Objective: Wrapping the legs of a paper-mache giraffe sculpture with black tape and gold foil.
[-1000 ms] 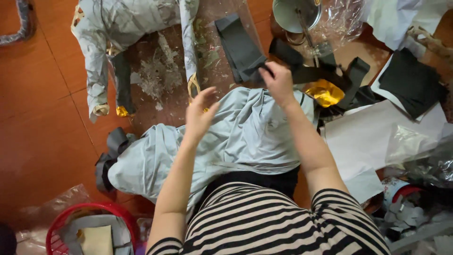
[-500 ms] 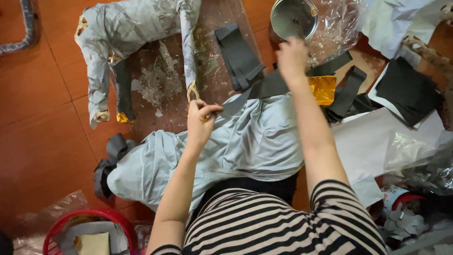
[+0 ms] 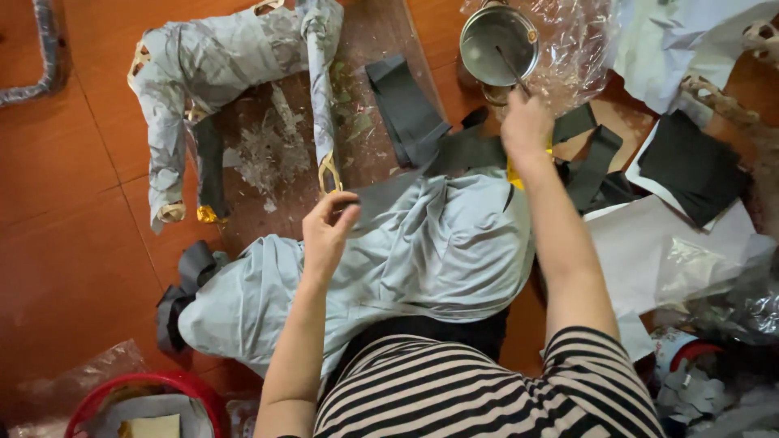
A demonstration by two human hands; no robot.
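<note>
An orange-brown floor [image 3: 73,268] fills the view, strewn with paper and scraps. Nearest, at 6 o'clock, is the person's striped shirt [image 3: 471,389], and at 7 o'clock a red basket [image 3: 97,397] sits by the bottom edge.

Just beyond the shirt a pale grey paper-covered form [image 3: 422,251] lies across the middle. The left hand [image 3: 329,231] rests on its upper edge at about 10 o'clock from the form's centre, fingers curled and pinched on the near end of a dark grey strip [image 3: 389,191]. That strip runs up and to the right, toward 2 o'clock, along the top of the form to the right hand [image 3: 527,122].

The right hand is well apart from the left, at 1 o'clock, fingers closed around a thin stick [image 3: 513,69] whose far end leans into a metal pot [image 3: 497,42] just beyond. Whether this hand also touches the strip cannot be told.

Further dark strips [image 3: 402,105] lie at 12 o'clock between the hands. At 10 o'clock, farther off, a grey wrapped frame [image 3: 211,65] lies on a stained board [image 3: 276,146]. White paper sheets [image 3: 665,251] and a black sheet [image 3: 690,166] lie at 3 o'clock.
</note>
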